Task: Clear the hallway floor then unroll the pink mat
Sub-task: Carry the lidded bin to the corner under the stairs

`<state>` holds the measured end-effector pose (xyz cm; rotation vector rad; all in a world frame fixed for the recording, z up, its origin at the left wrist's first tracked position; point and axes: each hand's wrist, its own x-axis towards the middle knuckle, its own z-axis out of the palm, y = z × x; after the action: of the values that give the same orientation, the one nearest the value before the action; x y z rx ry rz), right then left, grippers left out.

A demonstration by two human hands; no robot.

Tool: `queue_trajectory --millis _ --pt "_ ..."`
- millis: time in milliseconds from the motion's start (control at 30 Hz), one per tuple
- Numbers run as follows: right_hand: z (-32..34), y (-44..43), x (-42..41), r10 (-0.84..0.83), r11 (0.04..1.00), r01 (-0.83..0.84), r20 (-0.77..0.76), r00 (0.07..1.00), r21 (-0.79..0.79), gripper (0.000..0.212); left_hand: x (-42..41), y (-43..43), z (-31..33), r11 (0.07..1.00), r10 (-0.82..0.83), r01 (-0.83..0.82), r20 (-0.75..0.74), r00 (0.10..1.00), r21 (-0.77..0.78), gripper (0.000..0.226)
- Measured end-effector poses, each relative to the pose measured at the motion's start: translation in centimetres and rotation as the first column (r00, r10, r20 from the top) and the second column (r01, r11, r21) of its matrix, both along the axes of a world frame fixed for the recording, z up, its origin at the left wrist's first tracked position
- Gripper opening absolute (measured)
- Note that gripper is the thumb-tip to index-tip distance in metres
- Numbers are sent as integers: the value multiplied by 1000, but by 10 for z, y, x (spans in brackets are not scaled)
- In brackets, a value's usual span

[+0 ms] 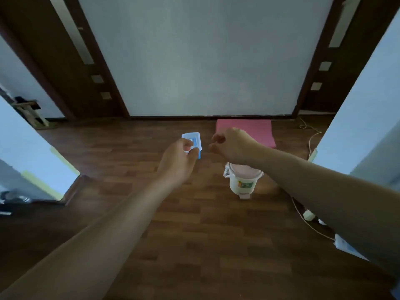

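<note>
Pink mat lies folded by the far wall, its long side along the wall. Right hand is nearer to it, fingers loosely curled, holding nothing. Left hand holds a small blue box.

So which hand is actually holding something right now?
The left hand: it grips a small blue container. The right hand is curled in the air, holding nothing.
</note>
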<state>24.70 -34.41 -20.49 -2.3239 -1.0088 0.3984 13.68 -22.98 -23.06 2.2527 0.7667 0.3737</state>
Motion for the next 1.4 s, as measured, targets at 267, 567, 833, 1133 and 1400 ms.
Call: queue_trajectory --millis 267,567,833,1133,1400 --pt "-22 109 134 -65 997 63 -58 996 -36 30 141 119 -22 991 -128 127 -8 992 -38 14" --pt "-93 215 327 -210 970 185 -159 965 -156 30 345 224 -113 976 -162 141 -117 980 -167 31" --pt "-185 232 431 -370 902 298 -200 907 -313 23 460 242 -213 934 -326 279 -210 922 -222 33" --pt "-352 191 508 -564 784 445 -195 803 -434 24 576 216 -381 868 -496 480 -275 824 -125 38" --pt "-542 103 516 -709 636 497 -192 678 -590 36 621 150 -544 868 -485 482 -402 776 -116 40"
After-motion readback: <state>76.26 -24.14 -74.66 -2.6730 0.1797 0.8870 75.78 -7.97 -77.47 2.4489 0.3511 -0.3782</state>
